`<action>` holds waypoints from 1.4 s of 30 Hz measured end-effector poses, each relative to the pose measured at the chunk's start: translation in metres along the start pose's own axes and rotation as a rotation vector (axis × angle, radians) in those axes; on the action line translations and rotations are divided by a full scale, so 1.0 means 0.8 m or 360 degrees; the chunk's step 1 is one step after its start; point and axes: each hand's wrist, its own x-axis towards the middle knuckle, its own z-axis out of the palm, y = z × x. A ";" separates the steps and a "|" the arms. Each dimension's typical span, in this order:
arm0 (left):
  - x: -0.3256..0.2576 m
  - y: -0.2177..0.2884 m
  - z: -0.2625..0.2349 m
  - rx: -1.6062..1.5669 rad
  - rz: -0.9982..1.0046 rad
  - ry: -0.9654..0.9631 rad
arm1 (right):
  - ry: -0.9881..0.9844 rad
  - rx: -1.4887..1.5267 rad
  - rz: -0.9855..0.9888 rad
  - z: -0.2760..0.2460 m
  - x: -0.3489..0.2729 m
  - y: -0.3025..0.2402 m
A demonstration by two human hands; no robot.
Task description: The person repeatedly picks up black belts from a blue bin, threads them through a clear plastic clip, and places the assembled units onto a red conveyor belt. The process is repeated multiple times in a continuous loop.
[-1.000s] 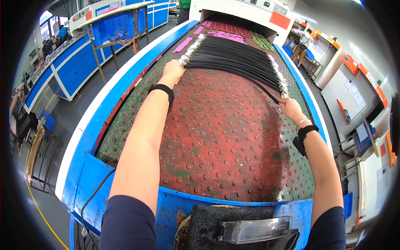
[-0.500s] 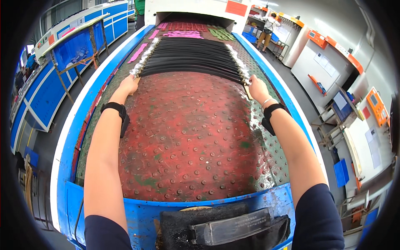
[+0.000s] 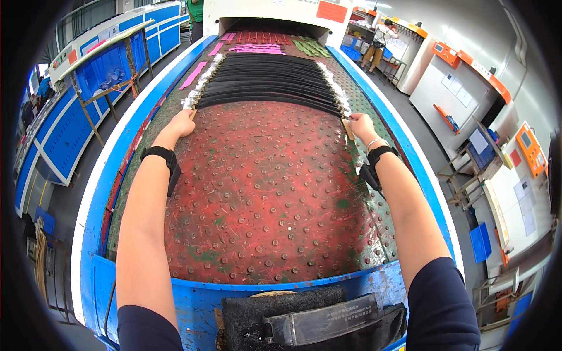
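Many narrow black strips [image 3: 269, 79] lie side by side across a red and green studded bed [image 3: 263, 193]. Their ends finish in white, crinkled bunches on the left [image 3: 202, 85] and on the right [image 3: 335, 88]. My left hand [image 3: 182, 124] is closed at the near left corner of the strips, its fingers pinching a thin tan flat piece [image 3: 195, 110]. At the near right corner my right hand [image 3: 363, 126] pinches a similar tan flat piece [image 3: 349, 128]. My fingers partly hide both pieces.
Pink strips [image 3: 257, 49] and green strips [image 3: 310, 48] lie beyond the black ones, before a machine's dark opening [image 3: 275, 26]. Blue and white rails [image 3: 137, 93] flank the bed. A black pad with a clear cover [image 3: 322, 320] sits at the front edge. A person [image 3: 380, 44] stands far right.
My left hand has drawn slightly toward me, away from the white bunch. My right hand has shifted a little nearer and inward. The black strips look nearly unchanged.
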 end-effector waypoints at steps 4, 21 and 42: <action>0.000 -0.006 0.006 0.0009 0.0070 0.0091 | -0.0010 -0.0016 0.0022 0.006 -0.002 -0.002; -0.007 -0.005 -0.005 -0.0039 -0.0068 -0.0015 | -0.0226 -0.0034 0.0003 -0.001 -0.014 -0.015; 0.007 -0.018 0.008 -0.0051 0.0174 -0.0141 | -0.0134 -0.0094 -0.0094 -0.020 -0.027 -0.024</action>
